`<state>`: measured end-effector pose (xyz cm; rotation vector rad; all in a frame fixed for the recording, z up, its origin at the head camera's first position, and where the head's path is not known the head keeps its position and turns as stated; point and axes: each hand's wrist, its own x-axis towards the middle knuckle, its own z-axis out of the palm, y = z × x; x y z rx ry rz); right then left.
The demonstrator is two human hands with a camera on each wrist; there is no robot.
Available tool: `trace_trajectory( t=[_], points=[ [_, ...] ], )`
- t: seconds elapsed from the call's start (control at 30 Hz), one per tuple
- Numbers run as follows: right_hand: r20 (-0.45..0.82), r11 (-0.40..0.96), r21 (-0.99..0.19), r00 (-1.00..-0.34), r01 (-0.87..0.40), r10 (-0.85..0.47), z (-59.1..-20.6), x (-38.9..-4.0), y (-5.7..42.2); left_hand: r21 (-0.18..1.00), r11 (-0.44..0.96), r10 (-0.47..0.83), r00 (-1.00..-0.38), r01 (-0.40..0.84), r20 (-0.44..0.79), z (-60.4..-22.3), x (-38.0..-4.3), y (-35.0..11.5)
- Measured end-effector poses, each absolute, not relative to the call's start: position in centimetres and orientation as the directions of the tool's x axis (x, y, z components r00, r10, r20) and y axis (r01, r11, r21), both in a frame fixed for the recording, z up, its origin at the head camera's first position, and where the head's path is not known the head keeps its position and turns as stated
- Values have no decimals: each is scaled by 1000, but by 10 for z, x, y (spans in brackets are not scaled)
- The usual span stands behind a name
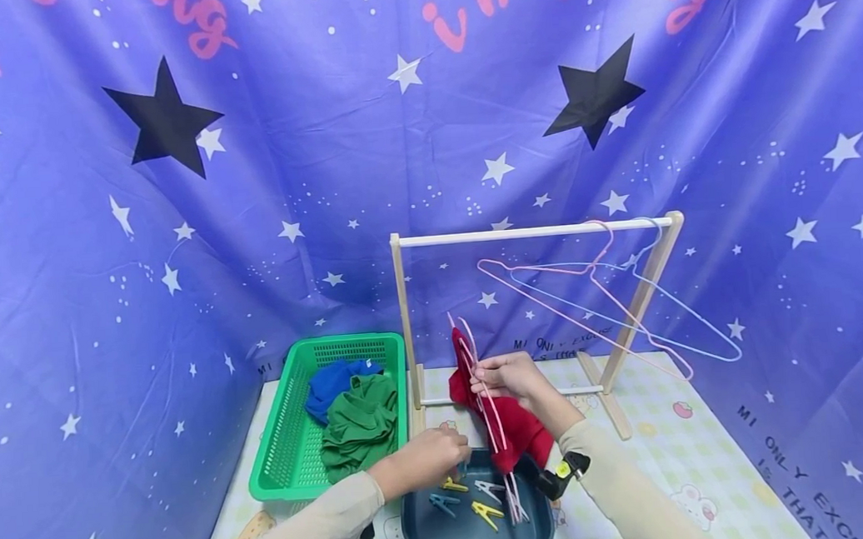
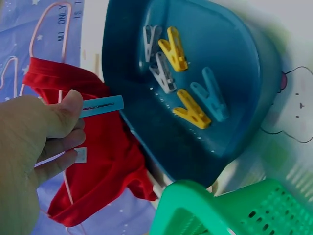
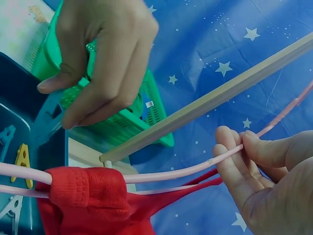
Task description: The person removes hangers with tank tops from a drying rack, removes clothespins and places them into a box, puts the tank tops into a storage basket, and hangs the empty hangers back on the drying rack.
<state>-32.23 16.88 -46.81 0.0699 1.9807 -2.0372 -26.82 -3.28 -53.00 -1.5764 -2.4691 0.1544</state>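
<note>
In the head view my right hand (image 1: 510, 374) pinches the wire of a pink clothes hanger (image 3: 176, 172), with a red garment (image 1: 521, 430) hanging on it. The wire passes between thumb and fingers in the right wrist view. My left hand (image 1: 425, 458) pinches a blue clothespin (image 2: 103, 105) between thumb and index finger, above a dark blue basin (image 1: 412, 525). From the left wrist view, the clothespin's free end lies in front of the red cloth; whether it touches the cloth I cannot tell. Several yellow, blue and whitish clothespins, such as a yellow clothespin (image 2: 192, 110), lie in the basin.
A green basket (image 1: 279, 455) with a blue garment (image 1: 330, 387) and a green garment (image 1: 360, 425) stands left. Behind the hands is a wooden rack (image 1: 474, 236), bearing a pink hanger (image 1: 547, 307) and a blue hanger (image 1: 693, 310) at its right end.
</note>
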Motion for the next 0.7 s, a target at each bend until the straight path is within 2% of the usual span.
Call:
trace_trajectory(
  t=[0.17, 0.7],
  points=[
    [-230, 23, -973, -954, 230, -194, -468, -323, 172, -192, 428, 904, -417, 883, 95, -539, -267, -33],
    [-241, 81, -970, -952, 230, -191, -470, -322, 175, -7, 510, 858, -509, 860, -68, -562, -263, -30]
  ],
)
